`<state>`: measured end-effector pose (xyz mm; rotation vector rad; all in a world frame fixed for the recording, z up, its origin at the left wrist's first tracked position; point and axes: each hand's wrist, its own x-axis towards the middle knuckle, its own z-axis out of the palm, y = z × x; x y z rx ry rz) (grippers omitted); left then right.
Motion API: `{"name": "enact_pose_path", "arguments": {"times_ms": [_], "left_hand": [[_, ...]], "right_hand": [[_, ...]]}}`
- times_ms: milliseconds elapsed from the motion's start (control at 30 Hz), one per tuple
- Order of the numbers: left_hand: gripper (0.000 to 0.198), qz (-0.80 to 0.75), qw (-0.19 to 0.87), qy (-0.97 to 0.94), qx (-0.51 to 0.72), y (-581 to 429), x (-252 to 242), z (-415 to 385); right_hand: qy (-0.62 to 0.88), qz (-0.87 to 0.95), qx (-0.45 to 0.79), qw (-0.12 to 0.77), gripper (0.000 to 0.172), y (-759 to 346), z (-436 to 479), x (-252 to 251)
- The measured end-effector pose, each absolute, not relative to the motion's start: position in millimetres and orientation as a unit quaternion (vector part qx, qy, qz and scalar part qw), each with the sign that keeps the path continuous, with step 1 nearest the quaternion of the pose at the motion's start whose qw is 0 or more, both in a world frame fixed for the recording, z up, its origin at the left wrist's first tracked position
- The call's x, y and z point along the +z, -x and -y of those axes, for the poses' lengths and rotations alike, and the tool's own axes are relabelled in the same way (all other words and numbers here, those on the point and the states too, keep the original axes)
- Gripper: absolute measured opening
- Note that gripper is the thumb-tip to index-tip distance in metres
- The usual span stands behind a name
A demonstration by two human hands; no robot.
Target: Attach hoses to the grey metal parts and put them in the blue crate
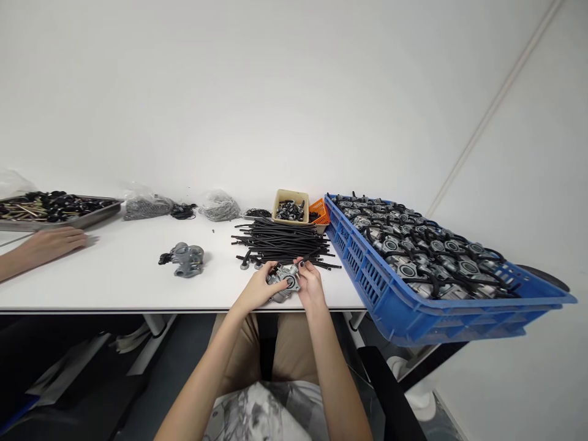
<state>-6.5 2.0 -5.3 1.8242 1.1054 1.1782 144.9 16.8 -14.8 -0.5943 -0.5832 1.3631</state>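
Note:
My left hand [260, 290] is wrapped round a silver metal carburetor [282, 293] just above the table's front edge, its round bore facing up. My right hand [311, 285] pinches a thin black hose [309, 255] against the carburetor's right side; how far the hose sits on it is hidden by the fingers. Right behind both hands lies a pile of black hoses [280, 239]. A second carburetor [187, 258] rests on the white table to the left. Small black and grey fittings [245, 263] lie at the pile's near left corner.
A blue crate [376, 300] full of carburetors with hoses stands at the right. Behind the hoses are a cream bin [275, 211] of small parts and an orange basket [320, 211]. Bags of parts [220, 206] line the wall. Another person's hand [52, 244] rests near a metal tray [103, 211].

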Motion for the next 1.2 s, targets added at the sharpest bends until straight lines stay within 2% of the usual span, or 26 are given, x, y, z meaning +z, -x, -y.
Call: {"name": "enact_pose_path", "arguments": {"times_ms": [233,367,567,667,733,833,900,967,1033,1100,1200], "left_hand": [[0.047,-0.425,0.358,-0.697,0.454,6,-4,-2],[0.050,-0.431,0.345,-0.682,0.479,6,-7,-4],[0.059,-0.390,0.353,-0.699,0.485,8,-10,-11],[0.062,-0.353,0.404,-0.665,0.520,8,-10,-14],[0.070,-0.291,0.483,-0.614,0.552,8,-9,-13],[0.078,-0.210,0.626,-0.502,0.558,8,-6,-7],[0.072,-0.218,0.677,-0.428,0.557,8,-3,-2],[0.062,-0.246,0.691,-0.375,0.567,10,0,-1],[0.050,-0.270,0.692,-0.327,0.584,11,3,-2],[0.040,-0.282,0.698,-0.270,0.600,13,6,-3],[0.031,-0.270,0.715,-0.204,0.612,15,9,-4]], "right_hand": [[0.263,0.264,0.619,0.691,0.027,-144,-12,-11],[0.250,0.349,0.608,0.668,0.036,-138,-7,-6],[0.256,0.387,0.534,0.707,0.026,-135,-7,-8],[0.234,0.389,0.546,0.704,0.026,-135,-5,0],[0.221,0.433,0.549,0.680,0.027,-133,-4,13],[0.236,0.548,0.536,0.598,0.031,-130,-11,35],[0.255,0.614,0.503,0.553,0.037,-134,-22,42],[0.279,0.641,0.451,0.555,0.042,-147,-37,39],[0.353,0.665,0.351,0.556,0.035,-169,-51,26],[0.463,0.697,0.206,0.507,0.024,-194,-60,10],[0.504,0.698,0.144,0.489,0.016,-222,-66,-4]]}}
